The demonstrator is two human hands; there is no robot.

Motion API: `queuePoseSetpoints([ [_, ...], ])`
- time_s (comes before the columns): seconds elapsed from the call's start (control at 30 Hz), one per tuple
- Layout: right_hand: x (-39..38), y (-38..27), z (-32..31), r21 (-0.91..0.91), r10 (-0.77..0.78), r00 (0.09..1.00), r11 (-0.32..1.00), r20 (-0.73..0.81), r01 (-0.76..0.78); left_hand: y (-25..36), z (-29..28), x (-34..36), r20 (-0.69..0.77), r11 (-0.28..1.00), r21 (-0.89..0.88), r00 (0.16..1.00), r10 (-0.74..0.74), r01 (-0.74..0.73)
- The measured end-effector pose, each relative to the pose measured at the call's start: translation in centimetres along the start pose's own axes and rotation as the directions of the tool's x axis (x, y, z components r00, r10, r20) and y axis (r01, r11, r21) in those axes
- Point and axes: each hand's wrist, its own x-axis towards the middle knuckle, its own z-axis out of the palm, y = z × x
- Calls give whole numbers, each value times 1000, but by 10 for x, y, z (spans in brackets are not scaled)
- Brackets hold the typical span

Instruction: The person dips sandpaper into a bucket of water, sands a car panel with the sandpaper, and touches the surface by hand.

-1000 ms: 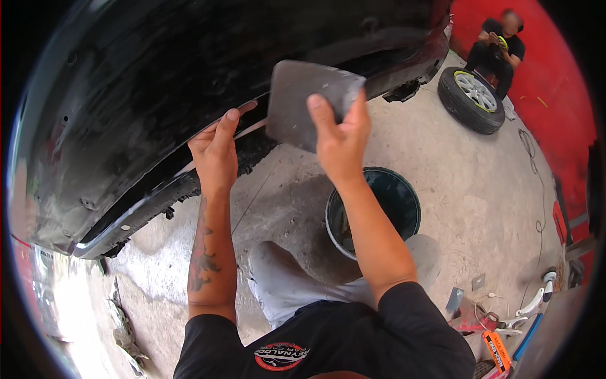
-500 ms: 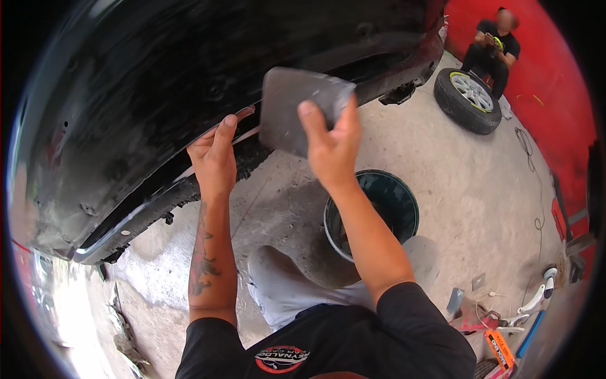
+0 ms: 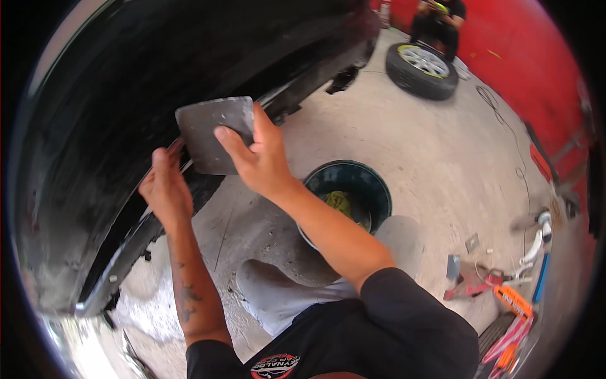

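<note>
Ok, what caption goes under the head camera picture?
Left hand at a black car panel, right hand holding a flat gray pad.

The grey sheet (image 3: 203, 140) looks matt; the concrete floor (image 3: 442, 164) looks rough.

A dark squarish pad (image 3: 208, 140) is held in the right grip (image 3: 264, 161), and a thin reddish-brown strip (image 3: 176, 149) is pinched by the left grip (image 3: 167, 189) beside the black car panel (image 3: 126, 95). A yellowish item (image 3: 339, 201) is seen inside a dark bucket (image 3: 374, 189) on the floor (image 3: 429, 151).
</note>
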Motion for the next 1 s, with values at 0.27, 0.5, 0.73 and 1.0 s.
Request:
queuePoseSetpoints([
  [0.27, 6, -10, -6, 10, 97, 995, 995, 9, -97, 8, 28, 1, -113, 992, 111, 992, -47, 60],
  [0.5, 2, -14, 1, 7, 59, 998, 998, 6, -59, 9, 15, 1, -116, 969, 220, 990, -83, 107],
  [0.73, 3, -12, 1, -23, -5, 1000, 1000, -16, 5, 15, 17, 3, -89, 977, 165, 989, -119, 132],
  [1.0, 8, -8, 5, 16, -61, 998, 998, -26, 61, 14, -4, 6, 12, 983, 129, 991, -135, 133],
])
